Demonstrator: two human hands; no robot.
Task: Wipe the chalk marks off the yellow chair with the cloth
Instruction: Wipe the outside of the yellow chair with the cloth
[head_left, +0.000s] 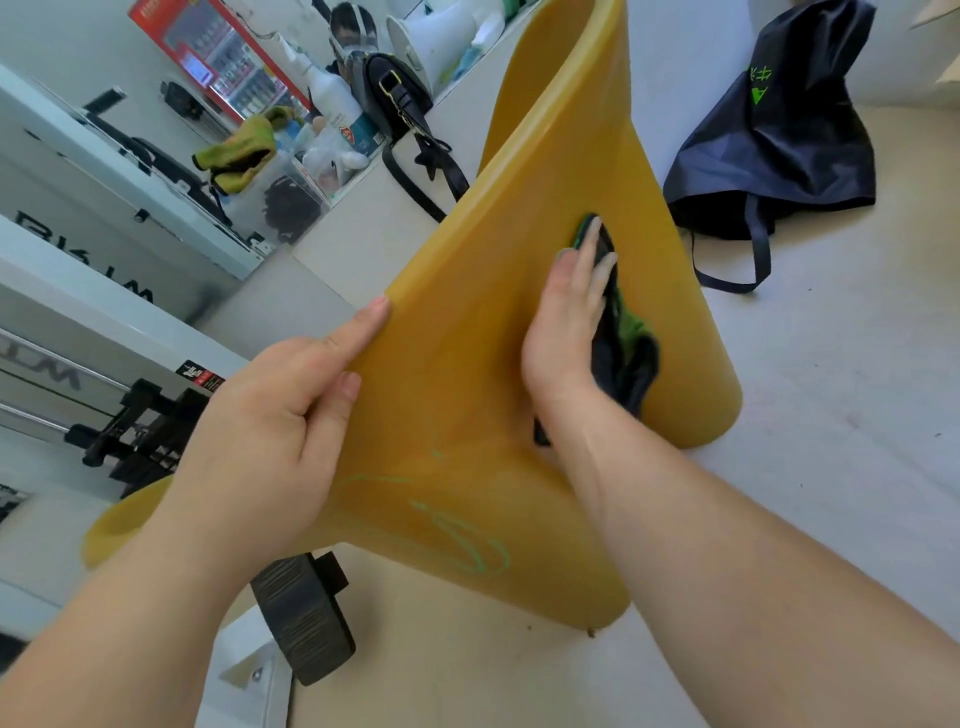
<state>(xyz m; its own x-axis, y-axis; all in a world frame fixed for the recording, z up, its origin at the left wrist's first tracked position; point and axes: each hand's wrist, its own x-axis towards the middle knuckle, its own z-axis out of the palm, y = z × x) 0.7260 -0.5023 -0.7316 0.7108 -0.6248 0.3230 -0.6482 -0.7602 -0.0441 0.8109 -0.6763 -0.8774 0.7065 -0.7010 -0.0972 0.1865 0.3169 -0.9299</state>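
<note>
The yellow chair fills the middle of the view, a smooth moulded plastic shape lying tilted on the floor. Green chalk marks loop across its near lower part. My left hand grips the chair's left edge, thumb on top. My right hand presses a dark cloth with green patches flat against the chair's upper middle surface, well above the chalk loops. Part of the cloth is hidden under my palm.
A dark blue tote bag lies on the pale floor at the upper right. On the left stand white cabinets, a ledge with a black handbag, bottles and a yellow rag. A black wheel sits below the chair.
</note>
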